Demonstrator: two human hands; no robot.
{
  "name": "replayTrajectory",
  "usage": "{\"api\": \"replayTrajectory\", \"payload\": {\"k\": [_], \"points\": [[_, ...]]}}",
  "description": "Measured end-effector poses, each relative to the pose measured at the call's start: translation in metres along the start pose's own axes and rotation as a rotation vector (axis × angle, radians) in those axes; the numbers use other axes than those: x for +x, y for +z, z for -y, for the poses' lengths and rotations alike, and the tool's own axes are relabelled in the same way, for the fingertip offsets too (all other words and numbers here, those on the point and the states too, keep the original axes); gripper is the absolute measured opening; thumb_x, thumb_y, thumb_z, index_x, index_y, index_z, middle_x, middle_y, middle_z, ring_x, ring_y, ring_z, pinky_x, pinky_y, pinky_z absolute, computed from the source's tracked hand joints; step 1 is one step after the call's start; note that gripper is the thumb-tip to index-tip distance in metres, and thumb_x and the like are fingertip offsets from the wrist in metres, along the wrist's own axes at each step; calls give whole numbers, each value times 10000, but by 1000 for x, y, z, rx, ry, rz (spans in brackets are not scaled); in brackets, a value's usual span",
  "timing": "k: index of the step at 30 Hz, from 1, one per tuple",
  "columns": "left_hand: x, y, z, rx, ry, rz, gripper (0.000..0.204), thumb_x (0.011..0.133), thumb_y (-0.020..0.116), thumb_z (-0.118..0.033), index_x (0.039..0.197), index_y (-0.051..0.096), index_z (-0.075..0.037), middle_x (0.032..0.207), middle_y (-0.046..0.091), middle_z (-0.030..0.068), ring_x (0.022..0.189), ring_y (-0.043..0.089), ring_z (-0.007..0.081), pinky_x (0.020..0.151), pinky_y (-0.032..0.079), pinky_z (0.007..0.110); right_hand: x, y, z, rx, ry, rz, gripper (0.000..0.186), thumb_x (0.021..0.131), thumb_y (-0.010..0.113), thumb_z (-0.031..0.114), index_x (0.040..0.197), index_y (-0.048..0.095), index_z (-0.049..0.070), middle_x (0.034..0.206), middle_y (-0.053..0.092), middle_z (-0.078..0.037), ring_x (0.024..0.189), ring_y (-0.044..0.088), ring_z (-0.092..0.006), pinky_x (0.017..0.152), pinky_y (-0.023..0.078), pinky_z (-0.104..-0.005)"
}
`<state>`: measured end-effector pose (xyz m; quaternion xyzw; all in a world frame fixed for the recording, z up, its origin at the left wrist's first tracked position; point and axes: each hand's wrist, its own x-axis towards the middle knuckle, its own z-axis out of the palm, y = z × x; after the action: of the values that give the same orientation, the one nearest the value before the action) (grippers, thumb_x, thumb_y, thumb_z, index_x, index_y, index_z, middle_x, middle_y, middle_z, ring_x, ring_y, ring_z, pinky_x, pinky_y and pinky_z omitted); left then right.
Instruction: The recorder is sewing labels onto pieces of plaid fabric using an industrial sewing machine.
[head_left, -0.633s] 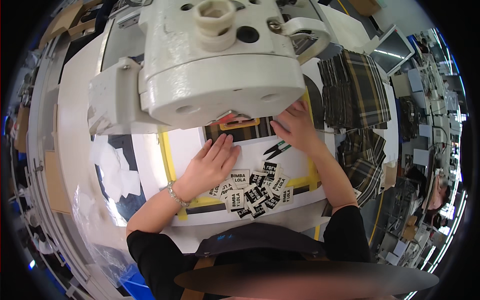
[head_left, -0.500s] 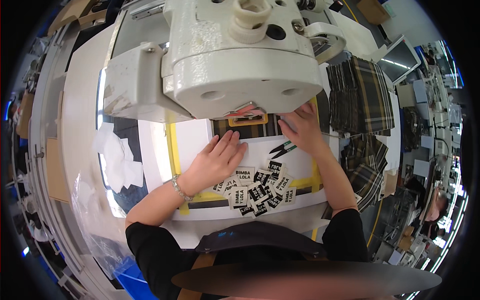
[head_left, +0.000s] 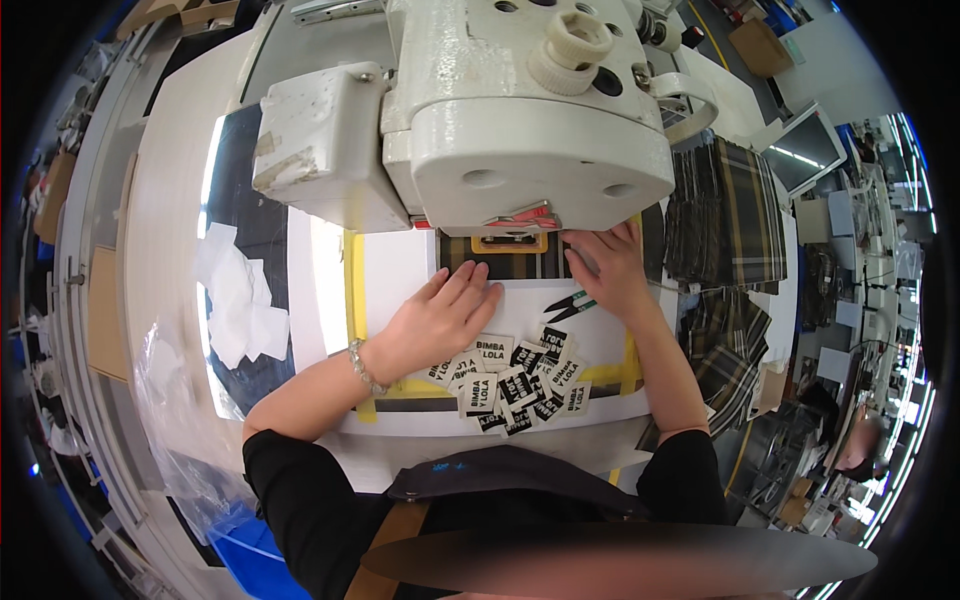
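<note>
Bent over a sewing station, you have both hands at a strip of dark plaid fabric (head_left: 515,268), which lies on the white work surface just below the near face of a white machine head (head_left: 540,150). Your left hand (head_left: 440,315), a beaded bracelet (head_left: 366,368) at its wrist, lies open and palm down, its extended fingertips resting on the near left part of the strip. Your right hand (head_left: 612,275) is at the strip's right end, fingers spread and slightly bent, gripping nothing that shows. Between your hands, a yellow-edged frame (head_left: 510,251) sits over the plaid, its far side partly hidden by the machine. Green-handled snips (head_left: 570,304) lie just beside your right hand, on its near left side. Nearer to you is a loose pile of black and white labels (head_left: 515,388). To the far right rises a stack of folded plaid pieces (head_left: 750,215); crumpled white sheets (head_left: 240,300) lie at left.
</note>
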<state>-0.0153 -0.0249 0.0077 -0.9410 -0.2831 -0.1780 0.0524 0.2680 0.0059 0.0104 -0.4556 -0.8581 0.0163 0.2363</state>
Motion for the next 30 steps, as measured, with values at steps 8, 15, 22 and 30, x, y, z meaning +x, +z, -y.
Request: {"api": "replayTrajectory", "payload": {"k": [8,15,22,30], "points": [[-2,2,-1,9,24,-20,406,774,569,-128,1162,611,-16,1173,617,175,1085,619,293,832,568,376,0,-1,1,62,47,5,154,788,674,104,939,642,103,1166,661,33,970,549,-212,876,376,-389],[1,5,0,19,31,-33,398,773,568,-131,1152,618,-18,1147,628,164,1072,623,286,830,568,368,2,-1,-1,75,37,-25,160,786,672,85,943,645,99,1147,667,30,935,561,-214,860,389,-383],[-3,5,7,81,-13,-52,395,796,626,-237,1133,626,-30,1125,632,165,1042,613,274,888,513,400,3,2,-2,90,19,-25,167,771,683,63,932,654,97,1005,675,-7,924,571,-230,853,401,-391],[-5,9,20,76,-179,-67,464,844,618,-414,1090,603,-21,1110,632,148,1045,558,263,890,392,350,0,1,2,122,73,3,219,760,678,20,972,680,75,969,674,-66,975,566,-278,925,409,-412]]}}
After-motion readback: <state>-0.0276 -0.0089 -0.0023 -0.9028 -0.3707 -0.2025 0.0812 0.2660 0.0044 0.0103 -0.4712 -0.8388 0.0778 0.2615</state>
